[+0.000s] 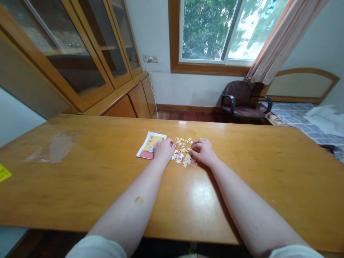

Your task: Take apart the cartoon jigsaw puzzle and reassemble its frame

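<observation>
Reaches forward over the bench (107,182) with both forearms, bringing both bare hands to a loose spread of puzzle pieces (185,160). Has the left hand (163,148) over the right side of a picture sheet (147,146), with fingertips bent toward the left edge of the pieces. Hides part of the sheet's printed yellow and red scene beneath that hand. Cannot tell the left grip as apart, together or closed on a piece, from this angle. Holds the right hand (204,152) at the right edge of the pieces, with fingers curved inward and partly covering a few. Shows the right grip a little apart, with thumb below the fingertips and nothing clearly caught in between. Lies between the two hands, this spread, in yellow, pink and pale bits, some overlapping, most dense toward the near side. Shows a clear plastic bag (57,147) lying flat, well to the left of the sheet, and a yellow label (4,172) at the far left. Beyond the bench, shows a glass-doored cabinet (109,80) on the left, a window (208,30) ahead, then a dark chair (238,95) and a bed (285,113) on the right.
</observation>
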The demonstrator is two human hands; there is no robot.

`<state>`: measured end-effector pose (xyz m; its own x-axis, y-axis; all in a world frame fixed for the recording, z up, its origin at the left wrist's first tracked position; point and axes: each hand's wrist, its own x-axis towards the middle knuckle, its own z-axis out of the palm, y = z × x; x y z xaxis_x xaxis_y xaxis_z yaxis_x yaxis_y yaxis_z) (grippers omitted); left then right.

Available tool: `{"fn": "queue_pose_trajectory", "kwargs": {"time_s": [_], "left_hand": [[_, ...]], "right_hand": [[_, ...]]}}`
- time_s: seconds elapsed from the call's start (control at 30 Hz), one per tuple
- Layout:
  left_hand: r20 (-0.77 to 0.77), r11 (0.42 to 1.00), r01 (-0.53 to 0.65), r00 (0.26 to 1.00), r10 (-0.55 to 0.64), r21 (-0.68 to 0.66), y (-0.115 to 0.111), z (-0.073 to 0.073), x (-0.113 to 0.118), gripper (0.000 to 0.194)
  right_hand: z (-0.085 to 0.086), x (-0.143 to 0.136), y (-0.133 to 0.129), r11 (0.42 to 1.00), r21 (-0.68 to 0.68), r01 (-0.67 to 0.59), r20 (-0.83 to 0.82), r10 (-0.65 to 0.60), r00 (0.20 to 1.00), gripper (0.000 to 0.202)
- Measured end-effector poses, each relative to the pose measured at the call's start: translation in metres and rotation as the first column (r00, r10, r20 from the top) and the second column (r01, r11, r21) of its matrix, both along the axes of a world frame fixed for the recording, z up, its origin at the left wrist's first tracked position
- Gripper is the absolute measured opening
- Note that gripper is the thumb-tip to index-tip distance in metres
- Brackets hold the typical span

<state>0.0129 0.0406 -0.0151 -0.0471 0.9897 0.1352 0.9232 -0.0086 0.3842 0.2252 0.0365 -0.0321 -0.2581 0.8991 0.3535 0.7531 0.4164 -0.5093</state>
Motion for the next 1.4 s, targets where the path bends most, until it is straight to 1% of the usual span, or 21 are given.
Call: {"fn": "queue_pose_trajectory", "kwargs": {"time_s": [0.03,0.1,0.2,0.3,0.4,0.47,0.5,0.57,0.63,0.7,0.8,1.0,1.1,1.2,1.3,1.33,1.4], "left_hand": [[-0.009,1.0,-0.004,1.0,0.004,0.002,0.0,0.0,0.0,0.016],[-0.018,1.0,0.013,1.0,-0.013,0.028,-0.001,0.002,0.0,0.019],[-0.03,0.99,0.126,0.992,-0.125,0.061,-0.004,0.005,0.003,0.02],[-0.066,0.969,0.242,0.969,-0.239,0.044,-0.008,0.006,0.008,0.018],[-0.091,0.959,0.281,0.957,-0.277,0.028,-0.01,0.007,0.01,0.018],[-0.095,0.956,0.292,0.953,-0.289,0.016,-0.011,0.006,0.011,0.018],[-0.095,0.954,0.299,0.95,-0.297,0.011,-0.011,0.006,0.011,0.019],[-0.097,0.95,0.311,0.946,-0.308,0.012,-0.01,0.005,0.011,0.02],[-0.098,0.949,0.316,0.945,-0.313,0.018,-0.01,0.004,0.012,0.019],[-0.091,0.95,0.311,0.947,-0.308,0.025,-0.009,0.004,0.012,0.017],[-0.051,0.958,0.286,0.957,-0.284,0.032,-0.007,0.002,0.012,0.014],[0.087,0.975,0.219,0.971,-0.222,0.044,-0.003,-0.001,0.009,0.016],[0.109,0.985,0.17,0.979,-0.174,0.043,-0.003,-0.002,0.01,0.016],[0.124,0.988,0.152,0.98,-0.155,0.034,-0.003,-0.002,0.011,0.017],[0.157,0.984,0.175,0.971,-0.179,0.037,-0.003,-0.001,0.011,0.017],[0.169,0.978,0.205,0.963,-0.21,0.045,-0.003,-0.001,0.011,0.017],[0.177,0.951,0.299,0.935,-0.307,0.074,-0.004,-0.001,0.012,0.016]], "right_hand": [[0.0,0.001,0.001,0.999,0.013,0.041,-0.011,-0.041,0.999,0.016],[-0.002,0.004,0.003,0.986,0.043,0.162,-0.03,-0.161,0.987,0.019],[-0.007,0.01,0.006,0.942,0.073,0.326,-0.046,-0.324,0.945,0.021],[-0.012,0.013,0.008,0.917,0.101,0.386,-0.046,-0.383,0.923,0.018],[-0.013,0.012,0.008,0.91,0.118,0.396,-0.036,-0.395,0.918,0.014],[-0.01,0.01,0.006,0.931,0.122,0.345,-0.038,-0.343,0.939,0.013],[-0.009,0.009,0.006,0.951,0.122,0.283,-0.04,-0.28,0.959,0.014],[-0.005,0.007,0.003,0.988,0.112,0.106,-0.034,-0.103,0.994,0.018],[-0.001,0.005,0.001,0.994,0.088,-0.058,-0.011,0.059,0.998,0.022],[0.001,0.004,-0.001,0.989,0.061,-0.138,0.013,0.137,0.99,0.025],[0.002,0.005,-0.002,0.986,0.025,-0.164,0.033,0.163,0.986,0.029],[0.002,0.006,-0.001,0.987,-0.019,-0.16,0.04,0.16,0.986,0.03],[0.002,0.005,-0.002,0.987,-0.028,-0.16,0.041,0.161,0.986,0.03],[0.002,0.005,0.0,0.986,-0.028,-0.162,0.033,0.163,0.986,0.031],[0.001,0.006,0.002,0.993,-0.028,-0.115,0.023,0.116,0.993,0.035],[0.0,0.007,0.002,0.995,-0.03,-0.096,0.022,0.097,0.995,0.036],[0.001,0.007,0.003,0.996,-0.037,-0.08,0.025,0.081,0.996,0.039]]}}
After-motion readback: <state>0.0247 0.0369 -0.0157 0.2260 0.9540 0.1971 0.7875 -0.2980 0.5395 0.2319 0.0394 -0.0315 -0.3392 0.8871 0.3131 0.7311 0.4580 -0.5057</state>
